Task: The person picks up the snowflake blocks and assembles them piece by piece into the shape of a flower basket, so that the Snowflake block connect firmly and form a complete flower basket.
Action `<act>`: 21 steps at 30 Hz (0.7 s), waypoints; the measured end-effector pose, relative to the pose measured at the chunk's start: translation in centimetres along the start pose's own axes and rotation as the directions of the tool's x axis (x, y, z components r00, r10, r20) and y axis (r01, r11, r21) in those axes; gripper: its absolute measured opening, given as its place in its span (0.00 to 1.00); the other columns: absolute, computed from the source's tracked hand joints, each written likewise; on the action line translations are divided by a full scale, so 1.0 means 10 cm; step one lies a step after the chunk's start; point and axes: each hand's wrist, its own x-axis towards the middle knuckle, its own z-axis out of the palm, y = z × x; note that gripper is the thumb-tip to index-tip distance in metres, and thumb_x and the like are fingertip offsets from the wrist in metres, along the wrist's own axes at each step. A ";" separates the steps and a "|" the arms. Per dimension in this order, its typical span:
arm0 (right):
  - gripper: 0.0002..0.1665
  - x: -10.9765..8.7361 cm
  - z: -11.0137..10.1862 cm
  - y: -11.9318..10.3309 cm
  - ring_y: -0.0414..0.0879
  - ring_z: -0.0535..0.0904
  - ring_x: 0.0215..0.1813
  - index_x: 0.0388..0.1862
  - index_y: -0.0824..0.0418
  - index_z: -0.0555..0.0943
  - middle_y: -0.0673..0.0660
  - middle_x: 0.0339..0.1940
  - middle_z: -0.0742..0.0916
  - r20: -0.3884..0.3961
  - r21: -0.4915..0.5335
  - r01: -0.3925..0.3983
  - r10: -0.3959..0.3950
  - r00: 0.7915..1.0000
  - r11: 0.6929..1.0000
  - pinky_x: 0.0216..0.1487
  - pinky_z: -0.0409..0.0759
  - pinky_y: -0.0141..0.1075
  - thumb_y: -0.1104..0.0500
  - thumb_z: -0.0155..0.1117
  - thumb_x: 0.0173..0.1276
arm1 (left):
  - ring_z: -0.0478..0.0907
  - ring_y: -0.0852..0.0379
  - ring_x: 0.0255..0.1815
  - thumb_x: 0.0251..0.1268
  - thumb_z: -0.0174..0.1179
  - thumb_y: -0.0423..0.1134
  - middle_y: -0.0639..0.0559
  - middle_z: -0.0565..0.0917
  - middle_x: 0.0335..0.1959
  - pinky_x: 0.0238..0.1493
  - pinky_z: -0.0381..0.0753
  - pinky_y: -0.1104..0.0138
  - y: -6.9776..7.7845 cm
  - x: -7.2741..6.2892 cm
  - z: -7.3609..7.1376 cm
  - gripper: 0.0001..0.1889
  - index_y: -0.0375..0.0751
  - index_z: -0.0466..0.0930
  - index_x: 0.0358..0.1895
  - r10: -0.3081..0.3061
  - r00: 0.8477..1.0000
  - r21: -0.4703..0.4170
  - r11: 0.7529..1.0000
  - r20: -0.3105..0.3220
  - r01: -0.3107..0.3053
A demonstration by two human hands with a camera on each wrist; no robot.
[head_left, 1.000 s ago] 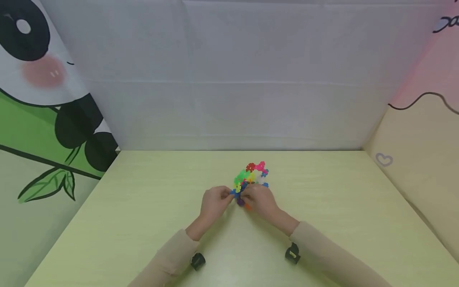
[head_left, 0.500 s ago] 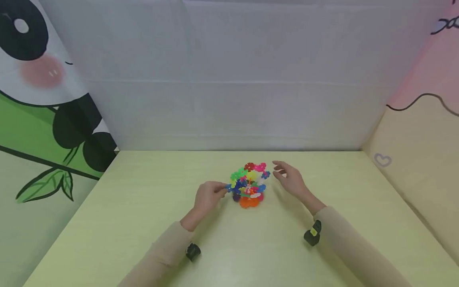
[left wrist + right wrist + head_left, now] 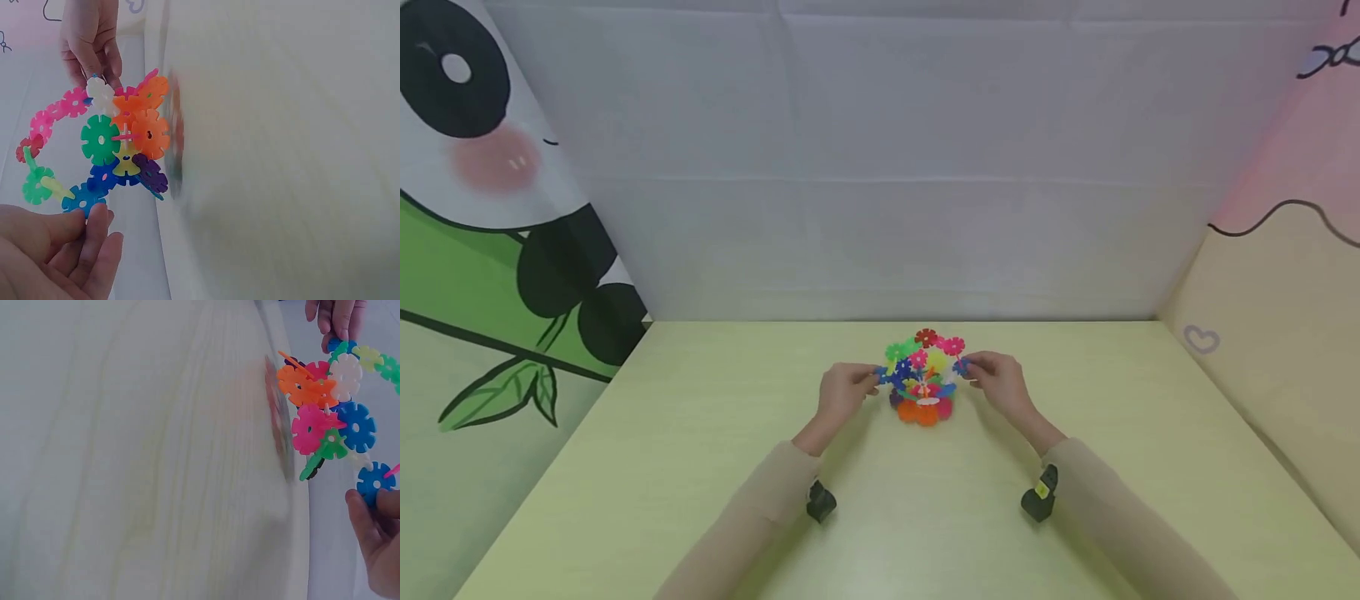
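A basket-like model built of colourful notched plastic discs [image 3: 928, 412] stands between both hands in the head view, with an arched chain of pink, red, green and yellow discs over its top. My left hand [image 3: 842, 392] pinches a blue disc [image 3: 82, 199] at the left foot of the arch between thumb and fingers. On the other side, my right hand [image 3: 1002, 385] pinches another blue disc [image 3: 374, 483] at the arch's right foot. Orange discs [image 3: 150, 134], a green disc [image 3: 100, 140] and a purple disc [image 3: 150, 173] show on the body in the left wrist view.
The model is over a pale yellow-green table [image 3: 880, 517], near its middle. A white sheet [image 3: 880, 167] closes off the back, and printed panels stand at the left [image 3: 475, 333] and right [image 3: 1285, 333]. A black wrist camera [image 3: 1039, 497] hangs below the right sleeve.
My right hand first left the model's front and moved right, then took the blue disc on the right side. My left hand kept its blue disc, and the model turned to show its orange front.
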 end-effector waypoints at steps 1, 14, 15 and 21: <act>0.14 0.03 0.01 0.00 0.60 0.87 0.48 0.53 0.74 0.81 0.72 0.49 0.87 -0.012 0.009 -0.007 0.007 1.000 1.000 0.48 0.86 0.42 0.68 0.55 0.73 | 0.89 0.44 0.35 0.67 0.59 0.31 0.36 0.89 0.38 0.18 0.64 0.75 0.01 0.04 0.00 0.12 0.31 0.86 0.49 -0.004 1.000 -0.006 1.000 -0.004 0.004; 0.18 0.17 0.03 0.09 0.61 0.85 0.53 0.59 0.73 0.78 0.72 0.55 0.85 0.008 -0.003 -0.057 0.057 0.998 0.998 0.52 0.86 0.44 0.66 0.53 0.75 | 0.89 0.44 0.41 0.68 0.59 0.32 0.35 0.88 0.44 0.28 0.77 0.71 -0.12 0.25 0.01 0.16 0.31 0.81 0.57 -0.055 0.998 -0.002 0.998 0.036 0.055; 0.19 0.16 0.01 0.09 0.62 0.85 0.54 0.60 0.73 0.76 0.72 0.56 0.84 0.018 -0.014 -0.047 0.048 0.999 0.999 0.53 0.85 0.46 0.66 0.53 0.75 | 0.89 0.43 0.42 0.68 0.59 0.32 0.35 0.88 0.45 0.32 0.80 0.69 -0.14 0.26 0.01 0.17 0.31 0.80 0.58 -0.054 0.998 0.015 0.998 0.043 0.053; 0.25 0.08 -0.28 0.13 0.66 0.81 0.58 0.68 0.73 0.70 0.74 0.61 0.81 0.046 -0.237 0.100 -0.092 0.995 0.966 0.58 0.81 0.53 0.64 0.54 0.75 | 0.86 0.42 0.50 0.69 0.58 0.37 0.36 0.86 0.51 0.50 0.85 0.54 -0.25 0.17 -0.25 0.21 0.31 0.76 0.62 -0.020 0.999 0.202 0.979 0.025 0.015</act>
